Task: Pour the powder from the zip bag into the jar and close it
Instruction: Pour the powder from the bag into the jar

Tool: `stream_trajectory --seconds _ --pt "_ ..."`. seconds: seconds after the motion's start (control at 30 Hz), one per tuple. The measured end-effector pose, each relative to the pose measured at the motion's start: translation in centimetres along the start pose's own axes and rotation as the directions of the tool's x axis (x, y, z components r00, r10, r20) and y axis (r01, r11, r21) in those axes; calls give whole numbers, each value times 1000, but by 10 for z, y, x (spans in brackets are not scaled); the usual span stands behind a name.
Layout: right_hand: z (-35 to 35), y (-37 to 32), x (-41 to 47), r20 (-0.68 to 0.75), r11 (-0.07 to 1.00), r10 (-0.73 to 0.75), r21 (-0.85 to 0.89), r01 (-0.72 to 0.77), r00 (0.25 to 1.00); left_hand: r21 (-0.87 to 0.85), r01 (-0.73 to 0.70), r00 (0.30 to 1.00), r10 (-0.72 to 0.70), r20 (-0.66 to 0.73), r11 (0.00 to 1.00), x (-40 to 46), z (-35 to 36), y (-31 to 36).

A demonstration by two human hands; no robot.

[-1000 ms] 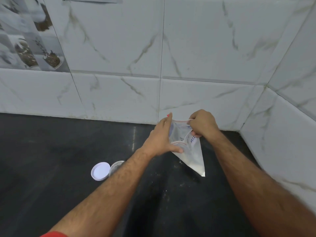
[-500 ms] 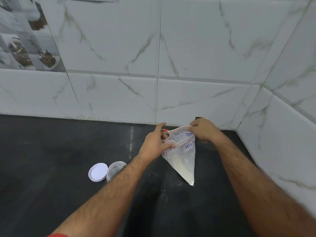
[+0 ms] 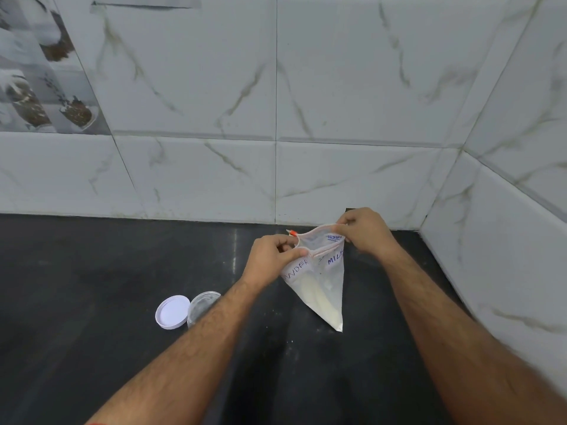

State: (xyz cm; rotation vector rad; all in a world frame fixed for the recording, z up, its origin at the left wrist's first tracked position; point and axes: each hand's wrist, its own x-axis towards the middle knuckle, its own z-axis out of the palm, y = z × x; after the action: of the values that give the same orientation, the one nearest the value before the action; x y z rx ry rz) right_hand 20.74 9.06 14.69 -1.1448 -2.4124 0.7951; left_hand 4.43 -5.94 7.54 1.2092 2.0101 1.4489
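A clear zip bag (image 3: pixel 322 283) with white powder and blue writing hangs above the black counter, one corner pointing down. My left hand (image 3: pixel 271 257) pinches the left end of its mouth by the red slider. My right hand (image 3: pixel 365 230) pinches the right end. The mouth of the bag gapes between them. A small clear jar (image 3: pixel 201 305) stands open on the counter to the left, partly hidden behind my left forearm. Its white lid (image 3: pixel 172 311) lies flat just left of the jar.
The black counter (image 3: pixel 92 302) runs to a marble-tiled back wall (image 3: pixel 276 118) and a side wall (image 3: pixel 506 240) on the right, forming a corner behind the bag. A few white specks lie on the counter below the bag.
The bag's mouth has been pulled wider open between my hands. My left hand shifted from the bag's front to its left end, and the label now faces me.
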Motion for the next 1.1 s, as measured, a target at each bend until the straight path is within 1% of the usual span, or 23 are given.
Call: stream_trajectory --seconds 0.07,0.13,0.23,0.3,0.37,0.43,0.47,0.5,0.53,0.6,0.7,0.77,0.83,0.9,0.93,1.0,1.1 --pt "1 -1 -1 -2 996 -49 -78 49 999 67 0 1000 -2 31 998 1 -2 1" --pt "3 -3 -2 7 990 -86 -112 86 996 135 -3 999 -2 35 991 3 -3 2" --pt "6 -3 -2 13 986 -101 -129 102 995 194 22 999 -27 28 981 7 -5 5" --pt "7 1 -2 -38 993 -86 -86 82 996 224 34 998 -44 42 974 11 -6 9" --pt "8 8 -5 -196 998 -33 45 43 980 260 8 998 -24 59 966 15 -5 16" --pt "11 16 -11 -368 968 80 251 16 926 305 -48 997 29 67 951 18 -2 27" --pt "15 21 -15 -406 927 156 375 8 900 329 -77 996 55 74 941 20 0 33" --pt "20 26 -19 -408 869 236 495 -3 882 349 -105 993 80 85 931 23 1 38" --pt "27 31 -24 -387 805 310 593 -23 869 370 -138 989 106 107 918 26 2 44" --pt "41 47 -32 -314 689 426 721 -79 849 439 -238 969 178 174 866 33 0 56" --pt "59 73 -39 -178 557 549 806 -199 817 525 -394 919 306 250 755 46 -12 73" --pt "67 83 -38 -42 463 597 833 -302 801 509 -449 893 369 256 734 54 -24 82" --pt "72 84 -32 103 398 561 837 -377 821 451 -480 877 413 246 752 61 -36 90" --pt "75 77 -22 227 334 466 850 -408 855 337 -461 887 415 204 821 62 -45 95" --pt "76 72 -16 272 299 416 860 -413 868 262 -422 905 390 168 868 62 -49 96" --pt "76 58 -4 327 218 332 886 -409 885 98 -326 942 314 118 940 59 -56 97" --pt "74 37 12 386 41 250 912 -409 888 -80 -254 962 260 83 964 56 -65 89"
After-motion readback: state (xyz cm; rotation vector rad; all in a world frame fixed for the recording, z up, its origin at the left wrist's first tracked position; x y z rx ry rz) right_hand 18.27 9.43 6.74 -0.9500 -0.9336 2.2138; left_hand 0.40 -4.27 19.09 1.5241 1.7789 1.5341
